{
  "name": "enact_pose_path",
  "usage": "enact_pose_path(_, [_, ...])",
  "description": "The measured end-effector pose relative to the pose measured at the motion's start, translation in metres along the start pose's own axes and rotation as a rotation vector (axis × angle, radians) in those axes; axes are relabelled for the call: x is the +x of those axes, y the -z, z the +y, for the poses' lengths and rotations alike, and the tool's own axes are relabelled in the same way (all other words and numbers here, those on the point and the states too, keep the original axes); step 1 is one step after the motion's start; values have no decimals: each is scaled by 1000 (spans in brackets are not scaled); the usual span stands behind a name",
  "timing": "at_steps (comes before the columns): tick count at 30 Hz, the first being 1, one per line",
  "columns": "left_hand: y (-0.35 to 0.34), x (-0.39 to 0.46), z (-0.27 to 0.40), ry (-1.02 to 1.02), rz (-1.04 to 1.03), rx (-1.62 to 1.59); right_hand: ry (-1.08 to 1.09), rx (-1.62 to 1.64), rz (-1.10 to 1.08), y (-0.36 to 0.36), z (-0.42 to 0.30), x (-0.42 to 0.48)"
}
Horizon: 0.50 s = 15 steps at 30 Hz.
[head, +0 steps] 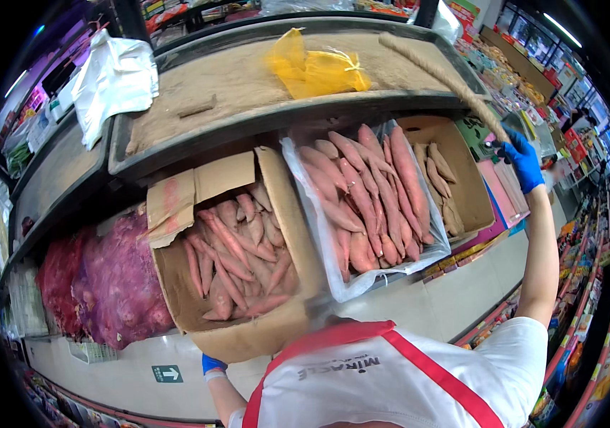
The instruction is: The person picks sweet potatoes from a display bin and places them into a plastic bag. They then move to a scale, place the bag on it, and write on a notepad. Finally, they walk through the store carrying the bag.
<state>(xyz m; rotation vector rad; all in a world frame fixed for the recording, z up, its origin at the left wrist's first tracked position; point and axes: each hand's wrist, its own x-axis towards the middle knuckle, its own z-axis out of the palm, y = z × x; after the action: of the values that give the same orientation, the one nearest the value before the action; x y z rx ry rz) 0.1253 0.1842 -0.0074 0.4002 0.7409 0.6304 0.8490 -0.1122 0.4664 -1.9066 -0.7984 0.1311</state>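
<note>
My right hand [521,159], in a blue glove, grips one end of a long tan root [446,77], seemingly a Chinese yam. Its far end reaches over the dusty shelf tray [165,101]. My left hand [214,365], also blue-gloved, is at the near lower edge of a cardboard box [251,339]; the box hides its fingers. Reddish sweet potatoes [238,251] fill the lower part of that box. Beside it stands a plastic-lined box [339,286] heaped with larger sweet potatoes [377,198]. A yellow mesh bag [323,69] lies on the tray.
Brownish tubers [438,174] lie in another cardboard box [473,198] at right. Purple mesh sacks [123,278] stand at left. White plastic bags [117,80] hang at the tray's left corner. Packed goods shelves [594,299] line the aisle behind me, over a tiled floor [476,289].
</note>
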Motion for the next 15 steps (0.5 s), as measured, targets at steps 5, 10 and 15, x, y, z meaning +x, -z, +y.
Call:
enact_pose_path(5, [6, 2, -10, -49, 0, -37, 237, -168, 67, -61, -31, 81])
enact_pose_path(10, [28, 16, -21, -310, -30, 766, 197, -211, -169, -192, -106, 150])
enact_pose_path(15, [93, -36, -41, -68, -30, -440, 460, -719, -203, -300, -114, 179])
